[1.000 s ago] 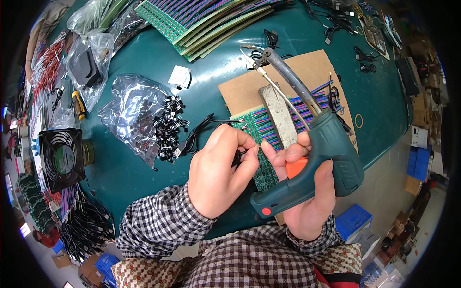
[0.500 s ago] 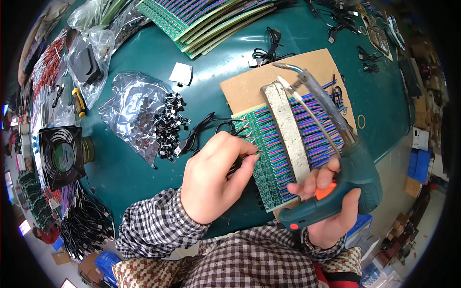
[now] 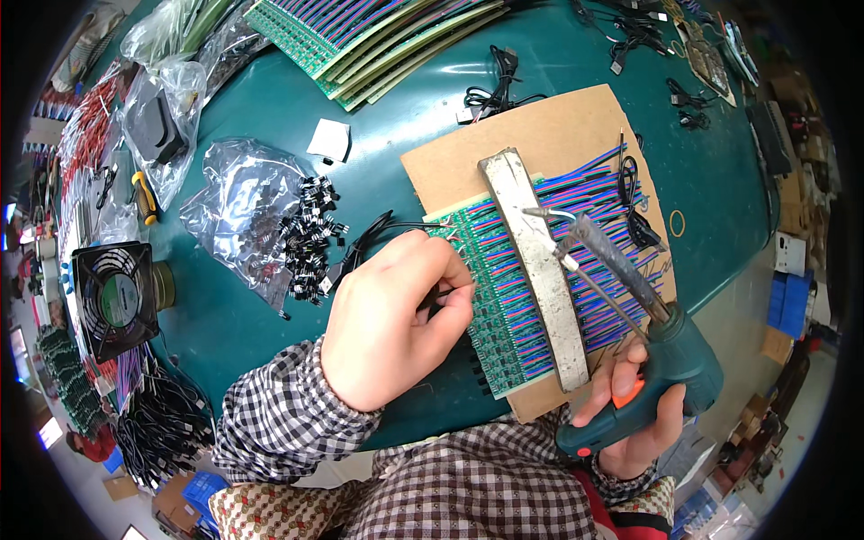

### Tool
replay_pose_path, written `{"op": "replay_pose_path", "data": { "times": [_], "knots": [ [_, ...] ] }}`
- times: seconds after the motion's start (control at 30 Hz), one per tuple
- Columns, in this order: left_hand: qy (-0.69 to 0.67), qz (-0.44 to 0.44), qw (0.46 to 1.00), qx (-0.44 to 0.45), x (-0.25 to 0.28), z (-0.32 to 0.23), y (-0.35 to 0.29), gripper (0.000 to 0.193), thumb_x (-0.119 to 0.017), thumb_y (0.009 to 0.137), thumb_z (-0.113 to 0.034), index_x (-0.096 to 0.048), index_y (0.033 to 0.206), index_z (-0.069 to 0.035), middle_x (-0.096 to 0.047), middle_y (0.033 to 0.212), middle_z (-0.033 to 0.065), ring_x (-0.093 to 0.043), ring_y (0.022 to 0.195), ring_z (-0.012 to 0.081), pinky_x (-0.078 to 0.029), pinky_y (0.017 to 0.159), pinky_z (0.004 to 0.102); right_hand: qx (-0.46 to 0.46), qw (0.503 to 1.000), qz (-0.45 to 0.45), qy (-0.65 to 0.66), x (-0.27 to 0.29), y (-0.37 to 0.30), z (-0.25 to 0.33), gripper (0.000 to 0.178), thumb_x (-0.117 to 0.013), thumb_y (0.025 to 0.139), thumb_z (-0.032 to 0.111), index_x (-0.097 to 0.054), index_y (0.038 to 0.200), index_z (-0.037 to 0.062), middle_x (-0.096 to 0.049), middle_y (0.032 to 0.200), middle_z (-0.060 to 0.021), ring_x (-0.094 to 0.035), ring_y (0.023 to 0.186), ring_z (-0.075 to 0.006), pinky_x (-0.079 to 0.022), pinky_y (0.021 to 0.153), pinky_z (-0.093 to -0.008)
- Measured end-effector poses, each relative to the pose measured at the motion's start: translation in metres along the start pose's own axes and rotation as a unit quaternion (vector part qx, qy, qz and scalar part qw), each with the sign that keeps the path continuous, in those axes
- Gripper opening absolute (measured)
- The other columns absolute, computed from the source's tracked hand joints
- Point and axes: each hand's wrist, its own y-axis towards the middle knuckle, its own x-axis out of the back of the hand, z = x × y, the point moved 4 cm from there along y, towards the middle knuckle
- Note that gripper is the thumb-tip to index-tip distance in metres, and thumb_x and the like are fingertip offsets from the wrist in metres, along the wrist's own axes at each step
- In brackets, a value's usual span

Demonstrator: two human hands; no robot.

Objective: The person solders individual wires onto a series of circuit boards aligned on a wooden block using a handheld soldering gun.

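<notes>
My left hand (image 3: 387, 315) is closed in a pinch at the left edge of a green circuit board (image 3: 497, 337). Between its fingertips is a thin black cable, its end hidden by the fingers. Other black cables (image 3: 364, 236) run onto the board's upper left corner. My right hand (image 3: 633, 457) grips a dark green soldering gun (image 3: 688, 360), a finger by its orange trigger. The gun's bent tip hovers above a worn metal bar (image 3: 533, 261) that lies across the board and its blue, red and black wires (image 3: 598, 310).
Cardboard (image 3: 450, 166) lies under the board. A plastic bag (image 3: 238, 193) and a pile of small black connectors (image 3: 306, 243) sit to the left, near a fan (image 3: 115, 297) and a screwdriver (image 3: 144, 198). Stacked boards (image 3: 360, 54) and a coiled black cable (image 3: 495, 90) are at the back.
The soldering gun has dropped down and to the right, its tip now lower over the metal bar. My left hand has drawn slightly left, still pinching.
</notes>
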Motion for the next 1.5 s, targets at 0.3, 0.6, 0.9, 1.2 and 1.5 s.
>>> {"op": "replay_pose_path", "data": {
  "times": [0.3, 0.6, 0.9, 1.2, 1.5],
  "knots": [
    [0.014, 0.020, 1.000, -0.018, -0.001, -0.004, 0.006, 0.011, -0.069, 0.075, 0.004, -0.061, 0.080, -0.001, -0.054, 0.073, 0.0047, -0.053, 0.060, 0.0131, -0.042, 0.052, 0.0255, -0.054, 0.992, -0.023, -0.116, 0.012, -0.035, 0.002, 0.067, -0.069, 0.090, 0.042, -0.043, 0.132, -0.0030, -0.060, 0.099, -0.0140, -0.064, 0.095, -0.0312, -0.060, 0.079, -0.0486],
    [0.023, 0.049, 0.998, -0.025, 0.003, -0.005, 0.011, 0.012, -0.068, 0.072, 0.004, -0.060, 0.080, 0.000, -0.054, 0.072, 0.0065, -0.056, 0.063, 0.0161, -0.044, 0.053, 0.0277, -0.090, 0.962, -0.021, -0.257, 0.014, -0.045, -0.004, 0.074, -0.077, 0.083, 0.043, -0.045, 0.132, -0.0022, -0.060, 0.093, -0.0080, -0.064, 0.090, -0.0271, -0.058, 0.081, -0.0445],
    [0.023, 0.047, 0.998, -0.031, 0.002, -0.005, 0.010, 0.012, -0.067, 0.072, 0.004, -0.059, 0.079, 0.000, -0.054, 0.072, 0.0073, -0.056, 0.063, 0.0181, -0.045, 0.054, 0.0288, -0.070, 0.976, -0.038, -0.202, 0.018, -0.045, -0.008, 0.052, -0.081, 0.078, 0.005, -0.051, 0.117, -0.0113, -0.067, 0.093, -0.0185, -0.069, 0.082, -0.0263, -0.059, 0.079, -0.0434],
    [0.023, 0.048, 0.998, -0.025, 0.002, -0.006, 0.011, 0.012, -0.067, 0.072, 0.004, -0.059, 0.079, 0.000, -0.054, 0.072, 0.0064, -0.055, 0.063, 0.0168, -0.044, 0.053, 0.0281, -0.094, 0.979, -0.043, -0.178, 0.029, -0.051, -0.014, 0.052, -0.082, 0.076, 0.002, -0.051, 0.117, -0.0108, -0.067, 0.092, -0.0175, -0.069, 0.085, -0.0245, -0.059, 0.083, -0.0448],
    [0.026, 0.045, 0.998, -0.024, 0.002, -0.004, 0.010, 0.011, -0.068, 0.072, 0.003, -0.059, 0.079, -0.001, -0.054, 0.071, 0.0059, -0.054, 0.062, 0.0161, -0.043, 0.053, 0.0276, -0.119, 0.949, -0.028, -0.289, 0.020, -0.050, -0.008, 0.082, -0.078, 0.082, 0.046, -0.039, 0.135, -0.0028, -0.056, 0.085, -0.0044, -0.061, 0.084, -0.0203, -0.056, 0.085, -0.0472]
  ]
}}
